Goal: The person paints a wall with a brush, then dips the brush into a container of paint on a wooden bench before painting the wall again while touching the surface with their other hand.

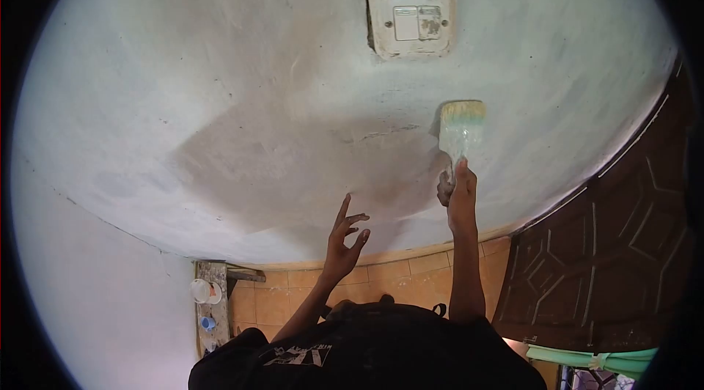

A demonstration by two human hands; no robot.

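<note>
My right hand (461,196) grips the handle of a wide paintbrush (462,126). Pale green paint coats the brush, and its yellowish bristles point up against the wall (543,119). Some way to the left, my left hand (346,236) is raised with its fingers spread and nothing in them; the index finger points up at the wall. Above the brush sits a white double light switch (412,20), smudged with paint, with a dark gap along its left edge. Shadows of my arms and body fall across the wall between and left of the hands.
A wooden bench (213,270) stands at the lower left, carrying a white container (202,290) and a blue cup (208,323). Orange tiles cover the floor (275,295). On the right is a dark brown patterned door (587,258), with green cloth (616,361) below it.
</note>
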